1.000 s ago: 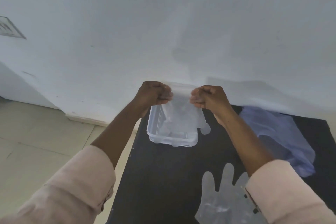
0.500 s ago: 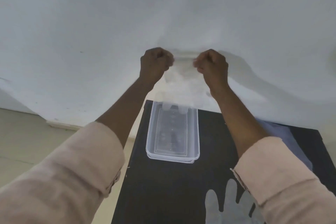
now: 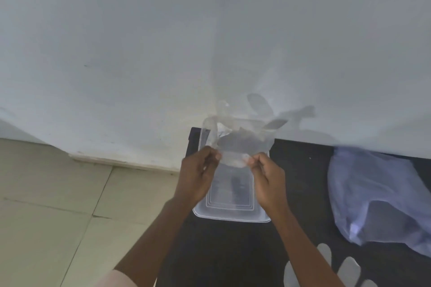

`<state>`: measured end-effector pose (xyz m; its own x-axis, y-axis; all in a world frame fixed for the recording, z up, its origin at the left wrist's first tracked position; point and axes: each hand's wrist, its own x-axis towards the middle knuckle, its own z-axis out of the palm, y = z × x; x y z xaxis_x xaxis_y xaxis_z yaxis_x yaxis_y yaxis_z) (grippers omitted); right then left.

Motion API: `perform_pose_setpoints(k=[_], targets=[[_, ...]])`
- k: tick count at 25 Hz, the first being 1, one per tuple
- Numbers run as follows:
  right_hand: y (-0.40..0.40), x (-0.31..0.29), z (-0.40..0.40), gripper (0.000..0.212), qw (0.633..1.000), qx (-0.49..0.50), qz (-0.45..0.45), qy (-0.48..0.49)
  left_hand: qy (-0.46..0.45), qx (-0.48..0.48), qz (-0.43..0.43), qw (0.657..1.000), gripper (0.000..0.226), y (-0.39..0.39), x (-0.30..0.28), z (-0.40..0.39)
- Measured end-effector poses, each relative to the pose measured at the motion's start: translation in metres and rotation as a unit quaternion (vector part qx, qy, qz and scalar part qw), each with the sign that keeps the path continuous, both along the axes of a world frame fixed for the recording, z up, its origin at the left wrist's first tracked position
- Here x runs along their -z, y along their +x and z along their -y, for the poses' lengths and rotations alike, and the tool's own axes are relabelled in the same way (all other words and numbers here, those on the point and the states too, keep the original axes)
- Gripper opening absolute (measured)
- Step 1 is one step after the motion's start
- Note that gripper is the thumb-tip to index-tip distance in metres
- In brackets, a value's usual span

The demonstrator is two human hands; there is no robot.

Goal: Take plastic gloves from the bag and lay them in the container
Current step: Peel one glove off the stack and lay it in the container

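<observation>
A clear plastic glove [image 3: 245,140] is stretched between my two hands above the clear rectangular container [image 3: 231,213], its fingers flapping away from me toward the wall. My left hand [image 3: 198,171] pinches the glove's cuff on the left side. My right hand [image 3: 267,175] pinches the cuff on the right. The container sits on a black table [image 3: 233,251] near its far left corner. A pale blue plastic bag [image 3: 373,196] lies crumpled at the right of the table. Another clear glove [image 3: 335,268] lies flat on the table at the bottom edge, partly behind my right forearm.
A white wall [image 3: 210,30] rises right behind the table. To the left of the table is a beige tiled floor [image 3: 46,205], well below the tabletop.
My hands have come down from high against the wall to just over the container. The glove has flipped, so its fingers now point away from me instead of hanging down.
</observation>
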<state>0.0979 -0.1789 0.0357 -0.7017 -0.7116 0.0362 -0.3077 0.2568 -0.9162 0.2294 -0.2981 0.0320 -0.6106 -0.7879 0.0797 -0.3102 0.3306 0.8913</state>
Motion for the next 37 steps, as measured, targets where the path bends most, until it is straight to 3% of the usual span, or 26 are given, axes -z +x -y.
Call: perform_pose_setpoints(k=[6, 14, 18, 20, 24, 28, 30, 32, 34, 37], targets=[[-0.003, 0.018, 0.011, 0.022, 0.986, -0.053, -0.117, 0.104, -0.088, 0.043, 0.157, 0.983, 0.012, -0.012, 0.026, -0.004], [0.003, 0.019, 0.017, 0.013, 0.947, -0.100, -0.176, 0.248, -0.118, 0.100, 0.331, 0.931, 0.016, -0.026, 0.029, -0.010], [0.004, 0.018, 0.019, 0.011, 0.923, -0.143, -0.159, 0.321, -0.120, 0.127, 0.404, 0.898, 0.016, -0.030, 0.027, -0.013], [0.004, 0.014, 0.017, 0.009, 0.880, -0.216, -0.188, 0.378, -0.125, 0.159, 0.436, 0.877, 0.017, -0.029, 0.028, -0.013], [0.000, 0.001, 0.012, 0.035, 0.767, -0.339, -0.301, 0.454, -0.188, 0.249, 0.479, 0.821, 0.024, -0.023, 0.024, -0.014], [-0.007, -0.002, 0.006, 0.035, 0.657, -0.424, -0.335, 0.526, -0.258, 0.358, 0.546, 0.712, 0.034, -0.016, 0.014, -0.011], [-0.011, -0.004, 0.005, 0.033, 0.627, -0.448, -0.324, 0.549, -0.273, 0.401, 0.568, 0.665, 0.039, -0.015, 0.008, -0.007], [-0.012, -0.009, 0.007, 0.032, 0.656, -0.438, -0.315, 0.528, -0.270, 0.412, 0.562, 0.665, 0.042, -0.018, 0.004, -0.001], [-0.012, -0.015, 0.015, 0.028, 0.740, -0.375, -0.312, 0.463, -0.265, 0.387, 0.529, 0.707, 0.042, -0.024, 0.003, 0.006], [-0.007, -0.013, 0.032, 0.027, 0.862, -0.243, -0.199, 0.399, -0.241, 0.352, 0.494, 0.757, 0.047, -0.035, 0.012, 0.006]])
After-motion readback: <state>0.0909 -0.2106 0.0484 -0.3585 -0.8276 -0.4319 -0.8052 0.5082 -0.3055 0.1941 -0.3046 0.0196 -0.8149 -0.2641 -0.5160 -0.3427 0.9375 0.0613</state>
